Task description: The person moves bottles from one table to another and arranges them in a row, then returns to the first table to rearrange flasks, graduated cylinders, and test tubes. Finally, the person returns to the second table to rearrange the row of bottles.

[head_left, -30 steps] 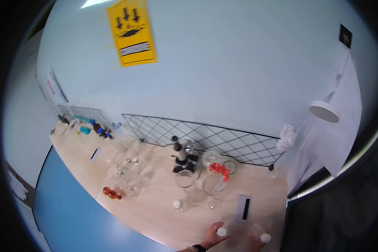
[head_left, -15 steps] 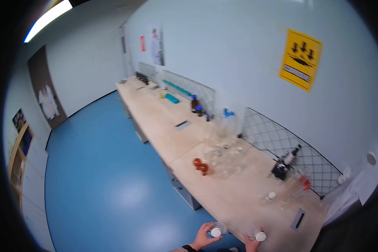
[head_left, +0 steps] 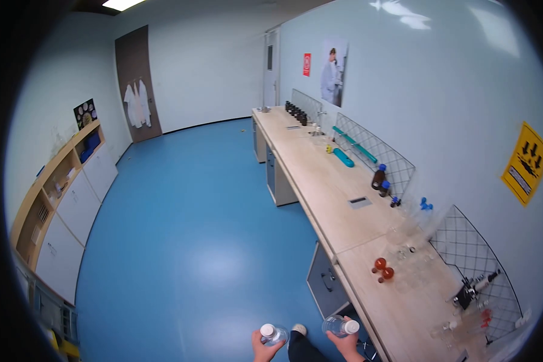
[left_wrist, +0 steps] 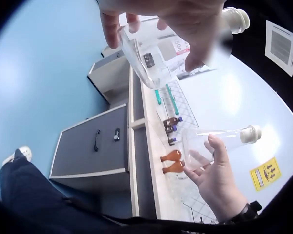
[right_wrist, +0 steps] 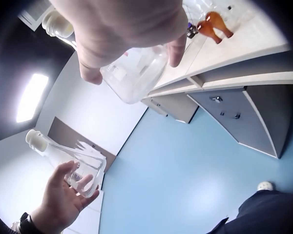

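Each hand (head_left: 266, 348) grips a white-capped, seemingly clear glass flask (head_left: 276, 334).

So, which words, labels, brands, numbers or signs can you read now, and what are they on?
"0m", only in part, on the flask in the left hand; the character before it is unclear.
Flask with pink marking in the right hand: too blurred.
Yellow sign with arrows: lettering too blurred.
Red wall sign: too small.
Printed sheet: too small.
No brand is readable.
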`<state>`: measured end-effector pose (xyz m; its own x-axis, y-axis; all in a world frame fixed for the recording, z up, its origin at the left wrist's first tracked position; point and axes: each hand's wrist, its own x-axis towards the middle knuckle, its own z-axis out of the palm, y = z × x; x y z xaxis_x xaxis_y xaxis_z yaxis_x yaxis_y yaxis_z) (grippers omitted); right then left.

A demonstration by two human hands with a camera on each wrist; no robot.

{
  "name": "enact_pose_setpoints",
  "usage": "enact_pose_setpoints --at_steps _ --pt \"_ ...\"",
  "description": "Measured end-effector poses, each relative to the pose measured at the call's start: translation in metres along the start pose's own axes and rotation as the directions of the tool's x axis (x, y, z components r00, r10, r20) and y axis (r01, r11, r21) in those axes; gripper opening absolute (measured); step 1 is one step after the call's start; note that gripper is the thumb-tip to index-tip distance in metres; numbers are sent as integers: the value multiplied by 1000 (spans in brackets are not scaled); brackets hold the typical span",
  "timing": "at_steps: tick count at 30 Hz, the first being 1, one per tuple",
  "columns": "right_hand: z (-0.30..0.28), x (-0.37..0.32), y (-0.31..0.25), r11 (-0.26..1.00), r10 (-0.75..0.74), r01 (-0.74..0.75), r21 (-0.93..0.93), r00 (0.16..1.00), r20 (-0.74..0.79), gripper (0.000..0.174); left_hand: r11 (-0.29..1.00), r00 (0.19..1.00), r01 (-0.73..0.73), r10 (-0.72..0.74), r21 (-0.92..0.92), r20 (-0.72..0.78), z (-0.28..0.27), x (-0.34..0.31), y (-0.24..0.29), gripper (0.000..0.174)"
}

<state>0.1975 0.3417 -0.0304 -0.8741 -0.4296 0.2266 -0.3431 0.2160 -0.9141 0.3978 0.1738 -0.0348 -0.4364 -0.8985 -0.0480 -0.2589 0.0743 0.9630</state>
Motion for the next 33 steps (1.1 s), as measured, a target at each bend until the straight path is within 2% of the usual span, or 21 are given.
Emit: enact_pose_setpoints --at_steps 3,6,7,9,10,11,12,13,14,16,17,20,21,25,28,30,31,33 --pt "57 33 22 996 64 -70 62 994 92 69 999 992 36 -39 -27 -121 -15 28 -15 70" --pt "116 77 21 995 80 -88 44 986 146 69 966 984 19 -64 -259 -166 -18 78 -58 44" --pt "134 96 17 999 42 -37 -32 983 181 69 993 976 11 -35 -117 -213 -18 101 -81 66" --pt "171 140 1 983 -29 74 -170 967 254 69 989 972 41 -73 -142 -224 -25 152 -67 65" --pt "193 162 -1 985 37 15 -173 956 291 61 986 969 58 -93 -156 -229 -26 179 -55 65" --pt "217 182 -2 983 100 -41 -181 940 327 53 986 961 13 -57 -165 -271 -26 210 -44 65" --pt "237 203 0 976 165 -98 -196 917 363 45 973 962 46 -104 -225 -253 -27 240 -34 64" --pt "257 230 -2 985 146 -86 -148 872 467 48 955 962 76 -146 -286 -232 -29 273 -8 63" --pt "274 259 -17 993 53 1 -119 891 452 55 931 960 111 -191 -347 -205 -28 301 7 62" --pt "304 313 -48 983 -123 167 -71 901 417 69 950 947 34 -129 -309 -293 -25 356 -9 59" --pt "316 338 -65 992 -37 89 -89 880 474 70 958 937 2 -101 -286 -333 -27 379 -14 57" --pt "362 397 -81 983 -135 175 -51 887 442 74 995 926 92 -97 -32 -366 -39 439 -6 52" --pt "376 411 -79 987 -124 157 -39 889 441 75 996 934 65 -84 -64 -348 -42 455 4 52" --pt "434 468 -63 992 -112 123 -2 910 400 81 985 938 163 -174 -64 -301 -52 538 -27 52" --pt "475 515 -58 996 -52 73 -43 928 370 83 1000 956 20 -15 16 -291 -54 625 -47 54" --pt "501 550 -51 995 3 32 -97 941 339 83 1000 966 18 -22 -15 -258 -52 690 -48 59" --pt "517 572 -43 992 22 17 -122 949 314 83 1000 972 15 -21 -27 -236 -51 726 -42 61" --pt "538 611 -50 984 87 -41 -173 960 265 83 996 989 91 -93 -23 -111 -52 787 2 67"
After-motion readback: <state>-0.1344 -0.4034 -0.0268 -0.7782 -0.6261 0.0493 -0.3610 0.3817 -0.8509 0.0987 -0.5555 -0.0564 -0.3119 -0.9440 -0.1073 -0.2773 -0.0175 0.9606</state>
